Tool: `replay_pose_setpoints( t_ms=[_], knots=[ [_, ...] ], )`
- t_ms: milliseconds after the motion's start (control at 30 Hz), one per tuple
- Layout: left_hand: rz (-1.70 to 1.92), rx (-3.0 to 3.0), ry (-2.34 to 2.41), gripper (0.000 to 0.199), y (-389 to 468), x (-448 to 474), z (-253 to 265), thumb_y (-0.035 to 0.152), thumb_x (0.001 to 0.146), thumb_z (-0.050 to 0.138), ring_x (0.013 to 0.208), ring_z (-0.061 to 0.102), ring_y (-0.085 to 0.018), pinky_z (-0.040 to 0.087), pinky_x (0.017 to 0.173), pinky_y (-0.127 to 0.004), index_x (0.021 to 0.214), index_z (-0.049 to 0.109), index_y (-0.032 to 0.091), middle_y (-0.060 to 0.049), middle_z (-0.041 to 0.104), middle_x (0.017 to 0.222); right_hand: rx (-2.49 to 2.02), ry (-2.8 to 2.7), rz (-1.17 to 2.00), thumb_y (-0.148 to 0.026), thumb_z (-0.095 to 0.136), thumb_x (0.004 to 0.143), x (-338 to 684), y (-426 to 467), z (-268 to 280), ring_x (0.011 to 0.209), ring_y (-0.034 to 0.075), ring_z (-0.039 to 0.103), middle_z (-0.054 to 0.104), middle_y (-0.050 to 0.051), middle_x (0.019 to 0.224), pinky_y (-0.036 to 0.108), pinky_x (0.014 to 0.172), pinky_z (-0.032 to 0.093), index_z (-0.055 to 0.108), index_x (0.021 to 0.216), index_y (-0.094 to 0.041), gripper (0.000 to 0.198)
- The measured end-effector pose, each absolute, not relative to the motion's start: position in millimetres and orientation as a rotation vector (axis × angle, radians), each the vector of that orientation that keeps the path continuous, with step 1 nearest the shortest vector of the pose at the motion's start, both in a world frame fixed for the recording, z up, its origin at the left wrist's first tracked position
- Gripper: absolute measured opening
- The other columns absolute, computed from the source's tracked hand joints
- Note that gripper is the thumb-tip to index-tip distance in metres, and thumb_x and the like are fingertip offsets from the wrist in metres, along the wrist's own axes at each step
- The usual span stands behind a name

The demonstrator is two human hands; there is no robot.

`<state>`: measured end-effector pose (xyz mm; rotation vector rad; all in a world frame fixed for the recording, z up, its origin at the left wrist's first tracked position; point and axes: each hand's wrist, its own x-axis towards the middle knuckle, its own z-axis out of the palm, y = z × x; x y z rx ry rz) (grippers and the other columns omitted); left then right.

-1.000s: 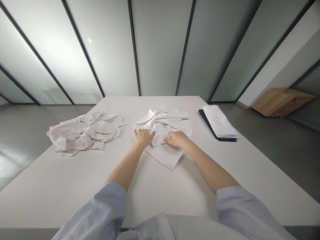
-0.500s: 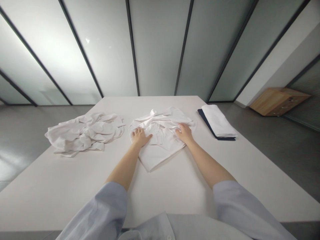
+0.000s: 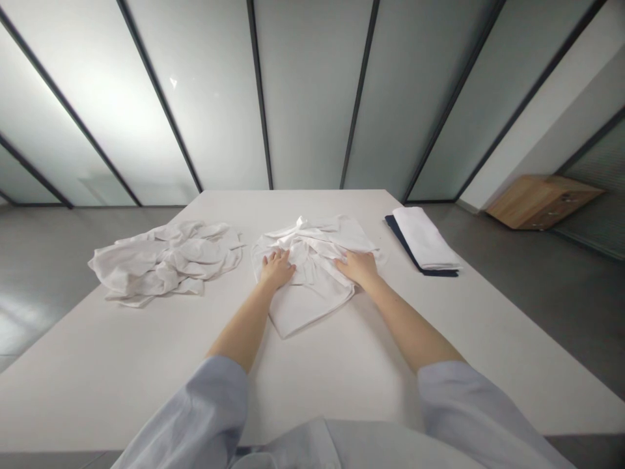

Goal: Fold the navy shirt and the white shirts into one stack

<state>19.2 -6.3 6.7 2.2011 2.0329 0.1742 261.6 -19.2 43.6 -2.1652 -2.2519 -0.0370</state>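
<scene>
A crumpled white garment (image 3: 312,306), its exact kind unclear from the folds, lies in the middle of the white table, one corner pointing toward me. On its left part rests my left hand (image 3: 277,268), fingers spread and pressing down on the cloth. My right hand (image 3: 360,267) lies on the garment's right side, thumb apart from the fingers and pointing inward. Creases bunch up between the two hands. A small raised fold stands at the garment's far edge.
Left on the table (image 3: 170,365) is another rumpled white cloth heap (image 3: 166,260). At the right a folded white cloth (image 3: 424,238) lies on a folded dark navy cloth (image 3: 407,244). Frosted glass panels stand behind; a wooden cabinet (image 3: 537,202) is on the floor at right.
My right hand has slid left, drawing the cloth inward, and my left hand has shifted slightly right. The garment's near corner has moved a little left.
</scene>
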Motion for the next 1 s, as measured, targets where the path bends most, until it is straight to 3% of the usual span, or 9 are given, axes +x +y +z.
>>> replay_pose_setpoints(
  t_ms=[167,333,400,500,700,800,1000],
  knots=[
    [0.14,2.245,2.069,0.055,0.8,21.1,11.5,0.03,0.085,0.047,0.14,0.036,-0.03,0.029,0.112,-0.049,0.139,0.046,0.021,-0.014,0.04,0.152,-2.185,-2.321,0.069,-0.06,0.031,0.096,260.5,-26.5,61.1,0.102,0.03,0.065,0.073,0.018,0.1,0.042,0.095,0.037,0.073,0.098,-0.015,0.062],
    [0.021,2.236,1.991,0.047,15.8,11.8,27.8,0.029,0.08,0.052,0.124,0.053,-0.029,0.043,0.1,-0.04,0.125,0.058,0.02,-0.014,0.058,0.134,-2.165,-2.267,0.262,-0.062,0.043,0.09,267.7,-16.8,73.8,0.096,0.027,0.067,0.074,0.013,0.098,0.032,0.078,0.045,0.074,0.095,-0.02,0.053],
    [0.001,2.171,1.957,0.049,23.6,6.4,30.5,0.033,0.082,0.05,0.121,0.055,-0.029,0.046,0.096,-0.038,0.129,0.056,0.02,-0.014,0.058,0.134,-2.122,-2.149,0.153,-0.054,0.045,0.092,274.1,-4.5,73.7,0.099,0.026,0.066,0.073,0.011,0.104,0.031,0.079,0.046,0.071,0.105,-0.021,0.045],
    [0.083,2.192,1.962,0.052,30.4,-0.9,24.2,0.037,0.088,0.042,0.128,0.05,-0.029,0.041,0.103,-0.042,0.136,0.051,0.02,-0.014,0.055,0.138,-2.012,-2.1,0.015,-0.047,0.044,0.094,285.7,18.1,63.7,0.111,0.026,0.061,0.068,0.012,0.119,0.033,0.088,0.044,0.066,0.118,-0.02,0.042],
    [0.239,2.335,1.926,0.055,25.6,-9.5,1.0,0.042,0.093,0.036,0.144,0.029,-0.025,0.024,0.115,-0.045,0.144,0.039,0.021,-0.013,0.042,0.15,-1.999,-2.264,0.186,-0.047,0.035,0.098,297.2,34.4,17.9,0.129,0.029,0.05,0.055,0.015,0.14,0.04,0.104,0.037,0.059,0.131,-0.018,0.05],
    [0.224,2.33,1.922,0.056,22.6,-11.2,0.8,0.042,0.093,0.037,0.144,0.029,-0.026,0.024,0.115,-0.047,0.145,0.036,0.022,-0.013,0.042,0.15,-2.016,-2.228,0.097,-0.047,0.033,0.099,296.8,27.3,2.4,0.137,0.03,0.04,0.044,0.015,0.149,0.042,0.11,0.03,0.051,0.14,-0.017,0.054],
    [0.128,2.361,1.941,0.053,10.9,-19.4,11.1,0.047,0.093,0.04,0.135,0.044,-0.03,0.034,0.108,-0.045,0.137,0.043,0.019,-0.018,0.049,0.141,-1.996,-2.325,0.084,-0.048,0.033,0.099,300.6,15.7,6.5,0.134,0.029,0.043,0.046,0.016,0.147,0.041,0.108,0.033,0.053,0.137,-0.017,0.053]
  ],
)
